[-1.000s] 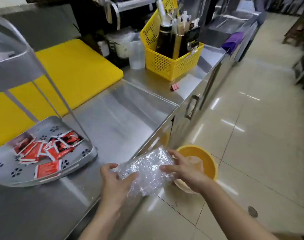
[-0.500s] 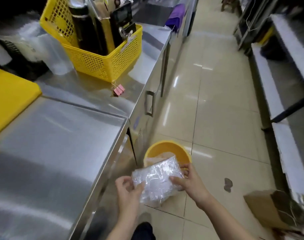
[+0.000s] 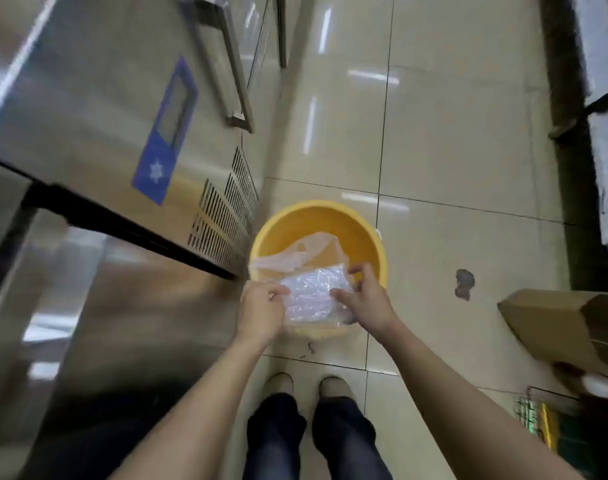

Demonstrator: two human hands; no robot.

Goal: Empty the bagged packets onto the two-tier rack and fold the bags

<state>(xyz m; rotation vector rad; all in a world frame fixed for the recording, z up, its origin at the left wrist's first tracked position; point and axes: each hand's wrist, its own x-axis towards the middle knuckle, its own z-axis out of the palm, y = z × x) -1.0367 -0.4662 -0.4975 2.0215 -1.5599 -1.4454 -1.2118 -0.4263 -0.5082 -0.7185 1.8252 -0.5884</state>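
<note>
A crumpled clear plastic bag [image 3: 311, 294], folded flat into a small rectangle, hangs between both hands over the near rim of a yellow basin [image 3: 333, 216] on the floor. My left hand [image 3: 261, 310] pinches its left edge. At the bag's right edge my right hand [image 3: 368, 299] grips it with the fingers spread. Another thin, pale bag [image 3: 295, 254] lies inside the basin. The two-tier rack and the packets are out of view.
A stainless steel counter with a door handle [image 3: 226, 60], a blue sticker [image 3: 165, 133] and a vent grille [image 3: 222, 216] stands at the left. A cardboard box [image 3: 565, 323] lies on the tiled floor at the right. My shoes [image 3: 309, 384] stand just behind the basin.
The view has swung down from the counter top to the floor. Both hands have carried the folded bag lower, from beside the counter edge to just above the yellow basin.
</note>
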